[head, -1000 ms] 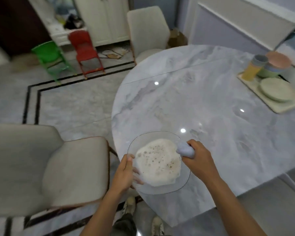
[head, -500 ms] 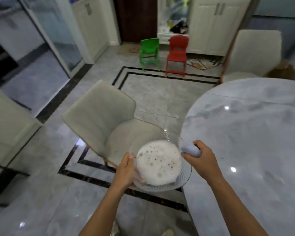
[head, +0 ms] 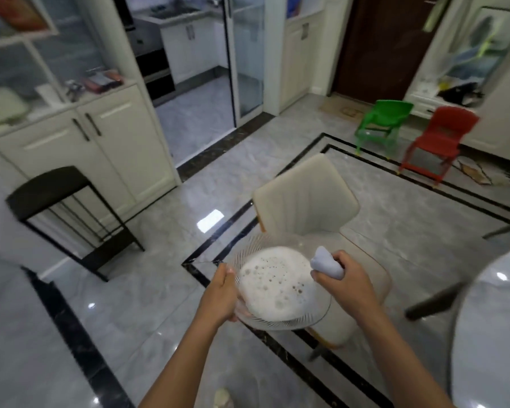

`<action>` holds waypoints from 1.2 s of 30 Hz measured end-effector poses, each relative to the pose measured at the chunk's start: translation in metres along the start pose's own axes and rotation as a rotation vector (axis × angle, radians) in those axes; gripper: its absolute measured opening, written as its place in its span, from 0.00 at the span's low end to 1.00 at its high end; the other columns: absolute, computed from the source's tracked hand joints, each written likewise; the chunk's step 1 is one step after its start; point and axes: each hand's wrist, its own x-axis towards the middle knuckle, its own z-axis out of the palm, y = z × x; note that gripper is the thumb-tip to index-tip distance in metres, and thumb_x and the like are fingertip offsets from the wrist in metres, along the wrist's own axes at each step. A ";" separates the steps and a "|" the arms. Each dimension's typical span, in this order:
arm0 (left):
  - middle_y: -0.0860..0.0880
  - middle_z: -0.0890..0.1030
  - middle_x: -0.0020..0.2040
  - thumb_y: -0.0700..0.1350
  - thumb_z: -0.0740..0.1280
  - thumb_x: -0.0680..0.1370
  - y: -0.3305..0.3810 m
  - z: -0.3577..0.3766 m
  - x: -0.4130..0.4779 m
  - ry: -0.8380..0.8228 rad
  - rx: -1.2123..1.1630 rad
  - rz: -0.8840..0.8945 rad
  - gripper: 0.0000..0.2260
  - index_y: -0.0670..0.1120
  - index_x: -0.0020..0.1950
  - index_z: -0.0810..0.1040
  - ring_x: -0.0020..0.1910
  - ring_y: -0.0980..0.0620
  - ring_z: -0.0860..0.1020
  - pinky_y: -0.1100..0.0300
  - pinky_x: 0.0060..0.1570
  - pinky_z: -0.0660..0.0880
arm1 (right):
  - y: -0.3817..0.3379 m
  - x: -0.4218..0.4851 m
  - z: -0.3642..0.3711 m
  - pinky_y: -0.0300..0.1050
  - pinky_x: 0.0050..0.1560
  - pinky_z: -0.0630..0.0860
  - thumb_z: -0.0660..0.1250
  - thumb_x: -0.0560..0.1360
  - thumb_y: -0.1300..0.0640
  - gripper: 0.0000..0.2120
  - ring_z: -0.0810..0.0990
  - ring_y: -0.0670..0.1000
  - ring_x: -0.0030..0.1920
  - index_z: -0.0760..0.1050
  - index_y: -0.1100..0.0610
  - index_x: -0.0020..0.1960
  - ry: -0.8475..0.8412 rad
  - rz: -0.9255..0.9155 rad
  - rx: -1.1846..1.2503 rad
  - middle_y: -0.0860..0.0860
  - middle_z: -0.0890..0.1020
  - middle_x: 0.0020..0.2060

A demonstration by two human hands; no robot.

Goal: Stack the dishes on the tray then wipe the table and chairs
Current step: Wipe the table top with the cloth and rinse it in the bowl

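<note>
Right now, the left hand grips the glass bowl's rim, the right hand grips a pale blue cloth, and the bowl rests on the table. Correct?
No. In the head view the glass bowl is held in the air near the beige chair, off the table. The left hand, right hand and cloth are right.

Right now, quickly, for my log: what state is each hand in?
Left hand: grips the rim of the glass bowl.
Right hand: grips a bunched pale blue cloth.

Table (head: 492, 334) mostly off-frame (right side)
</note>
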 end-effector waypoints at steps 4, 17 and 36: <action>0.42 0.83 0.50 0.59 0.50 0.86 -0.015 -0.082 0.028 0.088 -0.025 -0.013 0.14 0.55 0.56 0.72 0.42 0.40 0.84 0.61 0.25 0.72 | -0.048 0.028 0.081 0.32 0.30 0.69 0.80 0.70 0.54 0.14 0.75 0.39 0.34 0.74 0.49 0.43 -0.093 -0.040 -0.017 0.45 0.78 0.38; 0.43 0.84 0.47 0.58 0.49 0.87 -0.049 -0.263 0.110 0.389 -0.221 -0.148 0.13 0.58 0.61 0.71 0.42 0.42 0.84 0.58 0.30 0.75 | -0.190 0.136 0.282 0.39 0.37 0.76 0.79 0.71 0.49 0.16 0.81 0.46 0.43 0.74 0.50 0.51 -0.418 -0.168 -0.067 0.47 0.81 0.45; 0.40 0.85 0.43 0.54 0.50 0.88 -0.045 -0.458 0.284 0.798 -0.545 -0.299 0.12 0.52 0.61 0.71 0.37 0.37 0.86 0.58 0.28 0.74 | -0.374 0.347 0.549 0.43 0.43 0.76 0.75 0.74 0.42 0.20 0.80 0.47 0.49 0.73 0.50 0.59 -0.879 -0.274 -0.140 0.46 0.79 0.50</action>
